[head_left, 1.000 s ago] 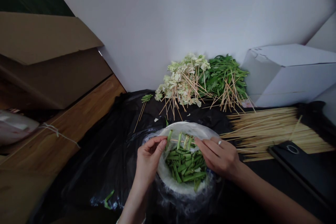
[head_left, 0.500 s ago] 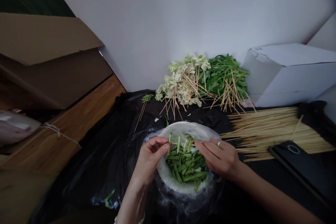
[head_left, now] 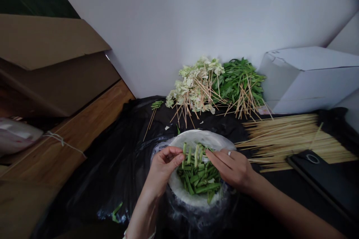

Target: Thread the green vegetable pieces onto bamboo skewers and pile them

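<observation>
My left hand [head_left: 162, 168] pinches a short green bean piece [head_left: 184, 153] between thumb and fingertips above a bowl. Opposite it, my right hand [head_left: 237, 168], a ring on one finger, is closed on a thin wooden skewer, mostly hidden by the fingers. Several bean pieces [head_left: 196, 155] stand crosswise on the skewer between my hands. Below them sits the bowl [head_left: 221, 140], lined with whitish plastic and holding many loose cut green beans [head_left: 199, 181].
Skewered pale leaves [head_left: 193, 82] and skewered dark greens [head_left: 238, 76] lie against the wall. Finished bean skewers [head_left: 156, 105] rest on black plastic [head_left: 112, 164]. Rightward are bare skewers [head_left: 286, 138], a phone [head_left: 314, 168] and a white box [head_left: 316, 78]. A cardboard box [head_left: 56, 78] stands left.
My right hand has shifted slightly left, closer to my left hand. The bean pieces between them stand a little differently, and my left hand has edged slightly right.
</observation>
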`<action>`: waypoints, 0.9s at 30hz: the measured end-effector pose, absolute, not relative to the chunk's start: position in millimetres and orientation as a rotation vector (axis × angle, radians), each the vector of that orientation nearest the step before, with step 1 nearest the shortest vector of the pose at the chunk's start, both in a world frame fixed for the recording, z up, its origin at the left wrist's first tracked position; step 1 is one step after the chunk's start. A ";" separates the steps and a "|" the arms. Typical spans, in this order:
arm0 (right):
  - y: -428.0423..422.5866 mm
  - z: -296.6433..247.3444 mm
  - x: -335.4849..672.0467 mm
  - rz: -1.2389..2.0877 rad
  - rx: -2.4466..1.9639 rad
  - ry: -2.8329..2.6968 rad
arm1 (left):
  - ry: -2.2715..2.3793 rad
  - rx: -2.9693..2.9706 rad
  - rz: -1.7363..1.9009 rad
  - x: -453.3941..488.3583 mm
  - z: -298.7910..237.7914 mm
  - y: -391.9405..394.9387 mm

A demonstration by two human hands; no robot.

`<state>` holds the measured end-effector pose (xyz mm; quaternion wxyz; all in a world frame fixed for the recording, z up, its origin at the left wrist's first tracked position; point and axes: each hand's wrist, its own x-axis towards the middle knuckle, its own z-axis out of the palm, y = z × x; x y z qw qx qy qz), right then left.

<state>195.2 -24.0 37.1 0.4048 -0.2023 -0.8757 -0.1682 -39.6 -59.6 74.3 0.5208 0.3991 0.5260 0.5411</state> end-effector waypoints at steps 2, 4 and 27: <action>-24.4 39.0 194.4 -0.424 -0.505 -2.214 | 1.245 0.966 1.265 -37.2 74.8 -59.1; -24.8 41.1 194.1 -0.434 -0.486 -2.198 | 1.240 0.976 1.243 -35.2 74.7 -58.6; -22.3 38.4 198.3 -0.474 -0.524 -2.181 | 2.001 2.255 -0.096 -34.9 81.1 -69.9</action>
